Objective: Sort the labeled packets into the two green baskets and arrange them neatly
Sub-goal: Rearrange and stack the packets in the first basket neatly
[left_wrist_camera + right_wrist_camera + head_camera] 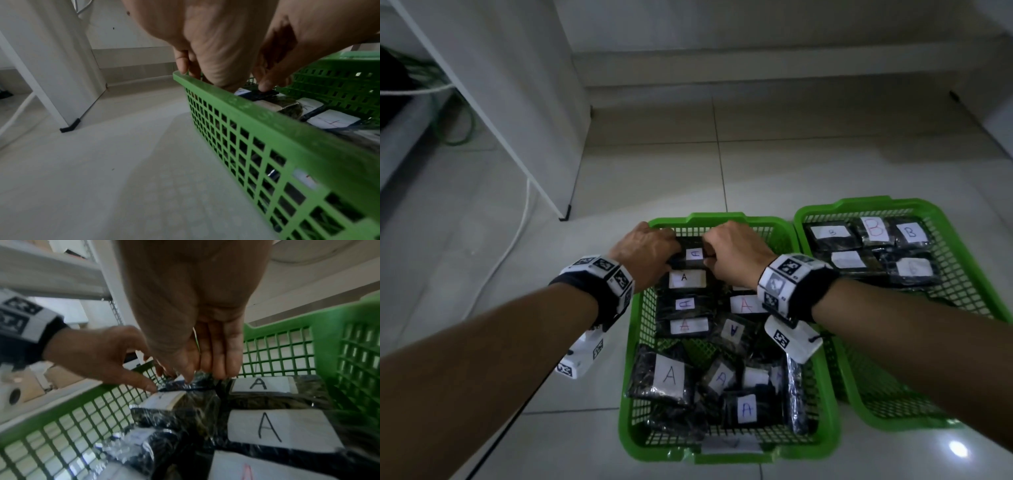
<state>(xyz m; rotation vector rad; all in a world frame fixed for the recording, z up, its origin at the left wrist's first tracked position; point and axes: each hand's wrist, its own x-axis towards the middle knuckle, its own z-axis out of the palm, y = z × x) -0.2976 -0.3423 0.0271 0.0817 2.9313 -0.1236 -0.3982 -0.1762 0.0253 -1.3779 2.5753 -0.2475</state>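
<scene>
Two green baskets sit side by side on the tiled floor, their long rims touching. The left basket [635,342] holds black packets labeled A; the right basket [962,260] holds the B packets [873,240] at its far end, with bare mesh nearer the person. Open floor lies toward 9 and 12 o'clock, up to a white cabinet leg [563,216].

Both hands meet at the left basket's far wall, at 12 o'clock. The left hand [645,251] and right hand [736,251], fingers curled, pinch opposite ends of one A packet [693,255].

The right wrist view shows the right fingertips [222,368] pointing down behind that packet, hidden from the head view. The left wrist view shows the left thumb [265,86] pressing its dark edge.
</scene>
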